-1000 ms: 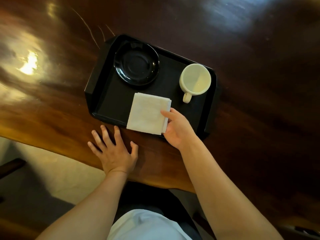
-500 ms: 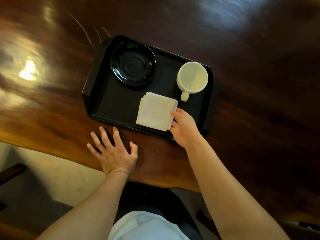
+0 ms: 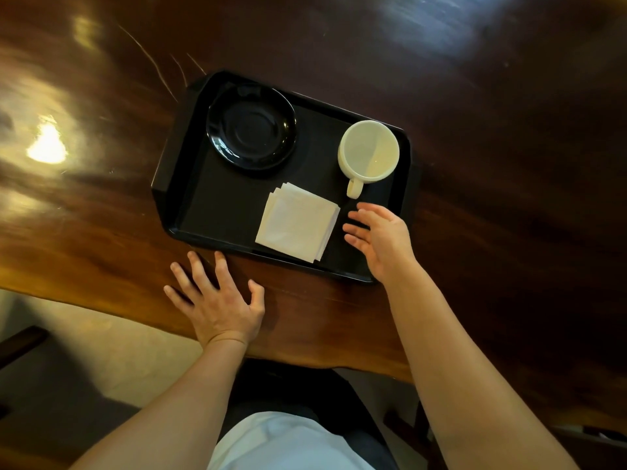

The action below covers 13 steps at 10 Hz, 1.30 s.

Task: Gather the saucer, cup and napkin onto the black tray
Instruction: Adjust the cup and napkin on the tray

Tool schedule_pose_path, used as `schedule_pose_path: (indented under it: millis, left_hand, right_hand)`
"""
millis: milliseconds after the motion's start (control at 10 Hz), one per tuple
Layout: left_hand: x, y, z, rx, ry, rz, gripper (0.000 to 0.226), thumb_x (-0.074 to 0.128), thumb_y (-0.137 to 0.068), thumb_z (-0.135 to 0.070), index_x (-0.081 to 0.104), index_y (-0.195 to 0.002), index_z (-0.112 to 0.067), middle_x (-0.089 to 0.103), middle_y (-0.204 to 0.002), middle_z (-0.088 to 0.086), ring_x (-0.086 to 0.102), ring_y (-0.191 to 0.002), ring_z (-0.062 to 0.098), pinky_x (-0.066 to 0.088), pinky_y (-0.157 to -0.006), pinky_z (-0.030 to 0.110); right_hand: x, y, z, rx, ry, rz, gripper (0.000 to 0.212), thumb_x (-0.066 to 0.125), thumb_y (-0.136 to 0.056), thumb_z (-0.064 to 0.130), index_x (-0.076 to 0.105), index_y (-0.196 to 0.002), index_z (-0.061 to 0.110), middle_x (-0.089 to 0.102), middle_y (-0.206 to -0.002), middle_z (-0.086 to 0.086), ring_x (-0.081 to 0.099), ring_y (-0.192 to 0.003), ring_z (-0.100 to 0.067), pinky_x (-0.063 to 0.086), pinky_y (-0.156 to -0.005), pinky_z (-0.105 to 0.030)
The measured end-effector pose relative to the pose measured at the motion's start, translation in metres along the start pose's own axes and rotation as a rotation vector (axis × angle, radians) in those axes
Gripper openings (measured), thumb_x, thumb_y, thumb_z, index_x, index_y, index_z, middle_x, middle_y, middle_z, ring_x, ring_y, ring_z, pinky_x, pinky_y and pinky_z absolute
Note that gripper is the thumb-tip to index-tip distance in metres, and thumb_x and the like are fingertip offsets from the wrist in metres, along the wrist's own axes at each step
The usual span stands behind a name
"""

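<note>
The black tray (image 3: 217, 212) lies on the dark wooden table. On it sit a black saucer (image 3: 251, 128) at the far left, a cream cup (image 3: 369, 150) at the far right with its handle toward me, and a folded white napkin (image 3: 298, 222) near the front edge. My right hand (image 3: 381, 237) hovers just right of the napkin, fingers spread, holding nothing and apart from it. My left hand (image 3: 215, 300) rests flat on the table in front of the tray's near edge, fingers apart.
The wooden table (image 3: 509, 198) stretches wide around the tray, with its near edge (image 3: 305, 362) close to my body. A bright light glare (image 3: 47, 147) shines on the left. Floor and a dark chair part show below the edge.
My right hand slid the napkin from the tray's front rim fully onto the tray, then let go and drew back to the right with fingers spread. My left hand stayed on the table.
</note>
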<state>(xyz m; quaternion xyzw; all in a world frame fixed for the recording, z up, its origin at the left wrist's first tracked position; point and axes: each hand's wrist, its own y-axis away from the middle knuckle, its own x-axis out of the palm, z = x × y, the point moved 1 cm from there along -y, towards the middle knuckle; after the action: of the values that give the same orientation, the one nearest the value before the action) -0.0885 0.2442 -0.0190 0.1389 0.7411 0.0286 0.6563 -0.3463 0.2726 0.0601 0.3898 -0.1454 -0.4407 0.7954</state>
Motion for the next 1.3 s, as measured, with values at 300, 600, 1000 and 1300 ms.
schedule_pose_path:
  millis: [300, 600, 1000, 1300]
  left_hand:
    - [-0.001, 0.001, 0.0, -0.002, 0.001, -0.012, 0.078, 0.046, -0.083, -0.054, 0.037, -0.151, -0.015, 0.023, -0.164, 0.023, 0.01, -0.154, 0.047, 0.005, -0.122, 0.066]
    - [0.0, 0.001, -0.001, -0.002, 0.012, -0.017, 0.078, 0.046, -0.083, -0.054, 0.037, -0.15, -0.015, 0.022, -0.164, 0.023, 0.009, -0.154, 0.047, 0.004, -0.122, 0.066]
    - [0.0, 0.001, 0.001, 0.001, 0.018, -0.01, 0.078, 0.045, -0.084, -0.054, 0.034, -0.151, -0.015, 0.02, -0.164, 0.023, 0.008, -0.154, 0.047, 0.004, -0.122, 0.067]
    - [0.001, 0.001, 0.001, 0.002, 0.031, -0.014, 0.078, 0.045, -0.084, -0.053, 0.035, -0.15, -0.015, 0.02, -0.164, 0.023, 0.008, -0.154, 0.047, 0.003, -0.122, 0.067]
  right_hand:
    - [0.027, -0.011, 0.015, 0.063, -0.121, 0.021, 0.028, 0.06, -0.101, 0.02, 0.063, -0.127, 0.012, 0.069, -0.106, -0.009, 0.07, -0.086, -0.022, 0.059, -0.085, -0.039]
    - [0.023, -0.02, 0.019, 0.069, -0.228, -0.073, 0.033, 0.062, -0.099, 0.015, 0.064, -0.132, 0.009, 0.072, -0.113, -0.01, 0.072, -0.096, -0.022, 0.06, -0.078, -0.032]
    - [0.011, -0.031, 0.037, 0.064, -0.249, -0.151, 0.037, 0.063, -0.099, 0.016, 0.06, -0.135, 0.011, 0.071, -0.109, -0.008, 0.072, -0.095, -0.022, 0.061, -0.084, -0.036]
    - [0.004, -0.031, 0.04, 0.058, -0.216, -0.165, 0.039, 0.063, -0.099, 0.019, 0.059, -0.137, 0.013, 0.071, -0.121, -0.01, 0.072, -0.096, -0.022, 0.061, -0.081, -0.036]
